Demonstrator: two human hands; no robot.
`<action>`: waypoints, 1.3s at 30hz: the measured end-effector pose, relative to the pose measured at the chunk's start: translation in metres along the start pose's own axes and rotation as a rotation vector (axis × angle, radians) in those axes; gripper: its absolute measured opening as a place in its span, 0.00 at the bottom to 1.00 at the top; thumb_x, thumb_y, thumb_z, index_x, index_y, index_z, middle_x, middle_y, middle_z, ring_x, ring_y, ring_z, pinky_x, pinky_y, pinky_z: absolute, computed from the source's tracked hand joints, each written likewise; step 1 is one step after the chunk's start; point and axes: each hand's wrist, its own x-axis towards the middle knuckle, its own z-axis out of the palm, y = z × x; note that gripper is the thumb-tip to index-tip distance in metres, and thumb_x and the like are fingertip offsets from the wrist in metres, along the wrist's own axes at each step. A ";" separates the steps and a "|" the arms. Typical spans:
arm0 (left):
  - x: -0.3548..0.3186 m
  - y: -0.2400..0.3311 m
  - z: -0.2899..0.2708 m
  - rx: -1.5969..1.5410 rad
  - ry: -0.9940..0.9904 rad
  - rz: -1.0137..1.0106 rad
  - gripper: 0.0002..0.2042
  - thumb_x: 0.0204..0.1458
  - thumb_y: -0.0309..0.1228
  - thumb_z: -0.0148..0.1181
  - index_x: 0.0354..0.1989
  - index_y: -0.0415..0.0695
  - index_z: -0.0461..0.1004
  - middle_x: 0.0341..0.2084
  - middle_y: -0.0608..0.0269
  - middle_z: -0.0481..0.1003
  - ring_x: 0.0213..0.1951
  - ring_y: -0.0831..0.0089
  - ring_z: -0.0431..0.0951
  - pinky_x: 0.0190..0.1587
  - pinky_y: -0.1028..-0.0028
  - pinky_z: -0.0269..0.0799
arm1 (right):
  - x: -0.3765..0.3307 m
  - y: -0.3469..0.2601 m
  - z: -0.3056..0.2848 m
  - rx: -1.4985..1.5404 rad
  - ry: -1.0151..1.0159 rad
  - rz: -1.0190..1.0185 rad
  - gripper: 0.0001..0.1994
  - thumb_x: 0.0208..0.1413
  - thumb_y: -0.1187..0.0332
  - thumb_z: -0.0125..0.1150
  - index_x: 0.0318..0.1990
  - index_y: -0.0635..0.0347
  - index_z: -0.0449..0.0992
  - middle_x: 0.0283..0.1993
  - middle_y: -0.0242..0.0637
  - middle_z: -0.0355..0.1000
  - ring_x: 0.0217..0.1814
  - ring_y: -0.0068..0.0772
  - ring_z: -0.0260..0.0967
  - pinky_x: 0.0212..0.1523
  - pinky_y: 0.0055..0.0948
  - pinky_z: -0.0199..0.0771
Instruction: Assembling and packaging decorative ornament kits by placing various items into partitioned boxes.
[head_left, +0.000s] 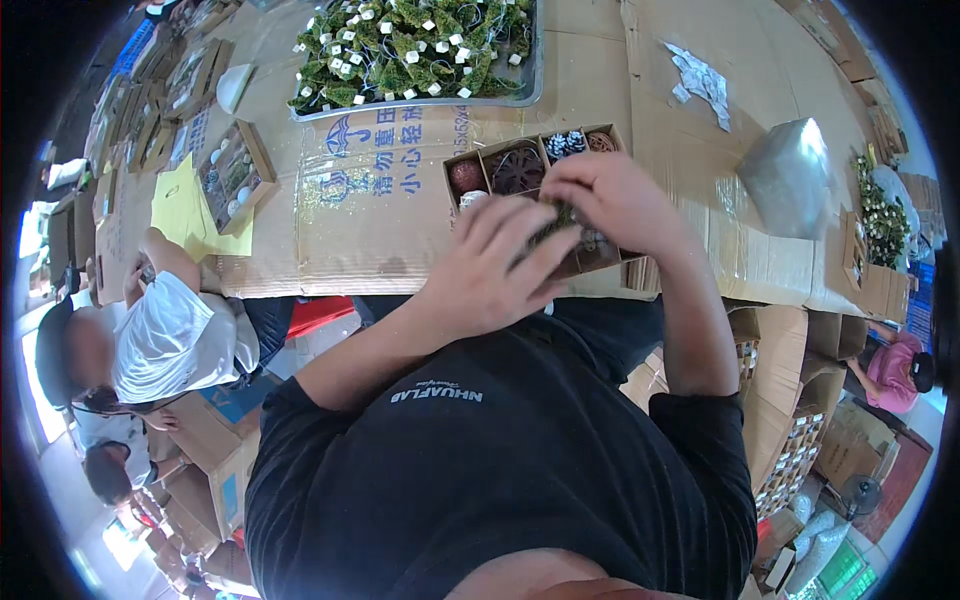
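the left hand (498, 262) arches over the box (481, 152) on the table (390, 260), fingers apart; the right hand (622, 205) curls its fingers above it. whether either grips anything cannot be told.

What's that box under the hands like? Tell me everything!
The box is shallow, brown and cardboard-looking, with thin dividers inside. It lies open and slightly turned on the cardboard-covered table. Along its far side sit a dark red ball, a dark snowflake shape, a white-tipped pinecone shape and a brown woven-looking ball. The left hand and right hand hide much of the rest; whether they touch it is unclear.
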 end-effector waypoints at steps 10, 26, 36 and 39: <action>-0.013 -0.007 0.014 -0.045 -0.335 -0.028 0.21 0.44 0.35 0.63 0.48 0.40 0.74 0.48 0.57 0.72 0.52 0.59 0.71 0.58 0.63 0.67 | 0.006 -0.011 0.027 -0.389 0.012 -0.072 0.09 0.56 0.62 0.59 0.38 0.55 0.81 0.33 0.37 0.79 0.34 0.46 0.76 0.35 0.41 0.74; -0.031 -0.025 -0.036 -0.072 -0.250 -0.137 0.24 0.44 0.33 0.70 0.52 0.46 0.72 0.52 0.56 0.70 0.58 0.54 0.69 0.58 0.59 0.69 | 0.058 0.280 -0.136 -0.620 0.338 0.854 0.26 0.48 0.48 0.69 0.42 0.65 0.80 0.49 0.55 0.76 0.52 0.55 0.75 0.53 0.47 0.75; -0.019 -0.034 -0.036 -0.097 -0.149 -0.166 0.23 0.45 0.32 0.69 0.53 0.47 0.72 0.52 0.56 0.70 0.56 0.54 0.70 0.57 0.58 0.69 | 0.038 0.329 -0.142 -0.506 0.451 0.829 0.21 0.45 0.53 0.70 0.36 0.63 0.82 0.45 0.54 0.78 0.49 0.52 0.77 0.50 0.46 0.76; -0.018 -0.038 -0.036 -0.098 -0.140 -0.155 0.24 0.45 0.32 0.69 0.53 0.47 0.72 0.52 0.58 0.71 0.56 0.55 0.70 0.58 0.59 0.69 | 0.031 0.340 -0.142 -0.548 0.582 0.810 0.20 0.43 0.52 0.72 0.36 0.60 0.83 0.41 0.49 0.79 0.45 0.49 0.78 0.47 0.44 0.76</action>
